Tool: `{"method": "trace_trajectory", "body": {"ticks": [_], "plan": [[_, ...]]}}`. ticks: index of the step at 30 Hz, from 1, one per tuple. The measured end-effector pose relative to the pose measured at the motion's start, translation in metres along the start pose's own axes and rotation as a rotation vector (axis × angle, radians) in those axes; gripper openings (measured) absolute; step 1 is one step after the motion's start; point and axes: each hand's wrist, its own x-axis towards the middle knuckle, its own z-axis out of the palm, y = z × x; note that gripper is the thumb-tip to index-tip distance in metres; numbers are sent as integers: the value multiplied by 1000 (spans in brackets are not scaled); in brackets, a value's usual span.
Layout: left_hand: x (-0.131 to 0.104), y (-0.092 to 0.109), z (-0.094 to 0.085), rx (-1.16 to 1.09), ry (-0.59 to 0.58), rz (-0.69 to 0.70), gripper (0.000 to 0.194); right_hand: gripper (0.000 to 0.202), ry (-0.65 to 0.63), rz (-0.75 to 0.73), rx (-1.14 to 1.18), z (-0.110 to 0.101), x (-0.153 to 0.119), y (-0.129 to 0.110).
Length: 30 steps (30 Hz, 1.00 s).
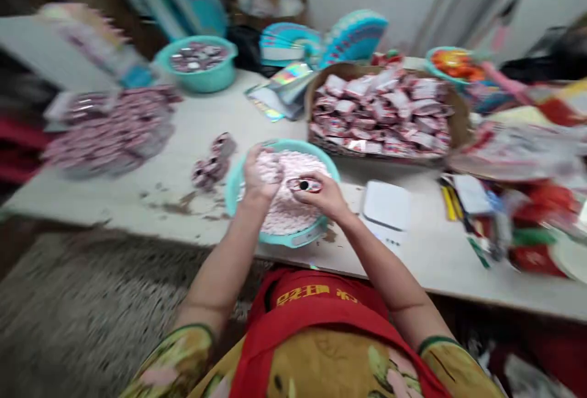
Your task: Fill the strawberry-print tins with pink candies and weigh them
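Observation:
A turquoise basin [233,193] in front of me is filled with small pale pinkish-white pellets [288,217]. Over its left side, my left hand [258,181] is cupped around a handful of these pellets. My right hand [328,197] pinches a small red-and-white printed packet [312,185] above the pellets. A dark round spot shows on the packet's near face; whether it is an opening, I cannot tell. Left of the basin, a few similar packets [213,162] lie together on the table.
A cardboard box [458,120] full of packets stands behind the basin. To its right is a white scale [386,205]. A stack of pinkish pieces [114,129] lies left, near a second turquoise basin [211,77]. Pens [452,199] and plastic bags [527,147] crowd the right.

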Motion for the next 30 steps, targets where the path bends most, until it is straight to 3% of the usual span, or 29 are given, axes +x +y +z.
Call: {"method": "trace_trajectory", "body": {"ticks": [5, 9, 17, 30], "plan": [[12, -8, 4, -29, 89, 281, 48, 44, -19, -85, -217, 28, 23, -1], [9, -14, 1, 14, 104, 375, 44, 33, -44, -117, -353, 40, 24, -9], [17, -21, -8, 11, 118, 371, 33, 44, -45, -61, -496, 36, 22, -14], [14, -28, -4, 68, 62, 370, 50, 44, -36, -41, -432, 31, 24, -12]]}}
